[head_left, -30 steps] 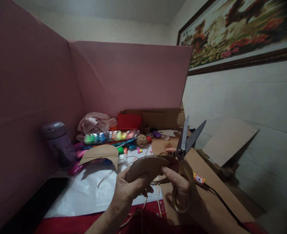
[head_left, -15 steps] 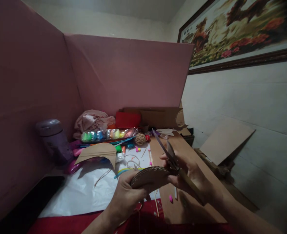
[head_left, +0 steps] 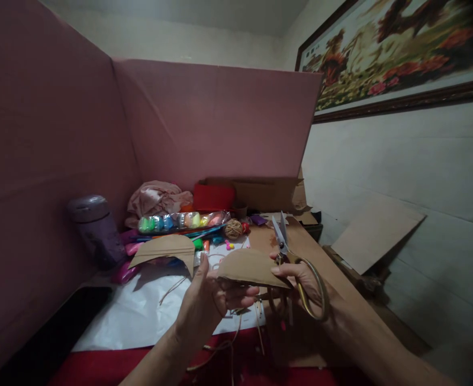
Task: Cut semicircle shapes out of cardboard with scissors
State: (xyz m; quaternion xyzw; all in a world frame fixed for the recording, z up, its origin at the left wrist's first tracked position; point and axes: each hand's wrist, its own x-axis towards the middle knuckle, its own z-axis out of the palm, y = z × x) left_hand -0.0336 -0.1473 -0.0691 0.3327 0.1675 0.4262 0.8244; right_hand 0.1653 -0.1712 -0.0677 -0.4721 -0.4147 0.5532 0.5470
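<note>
Cardboard half-disc [head_left: 248,265] is held up between the two hands, its curved edge facing away. The right hand's [head_left: 301,281] grip is closed, thumb pressing on the piece's right end, and it also carries the scissors [head_left: 287,249], blades slightly parted and pointing away. The left hand's [head_left: 208,300] grip is loose and spread, thumb up, fingers under the left end; whether they bear its weight I cannot tell. Beyond lie an arched cardboard piece [head_left: 170,247], a ball of twine [head_left: 234,229] and a pack of coloured tubs [head_left: 184,221], with a purple flask [head_left: 100,233] farther left
</note>
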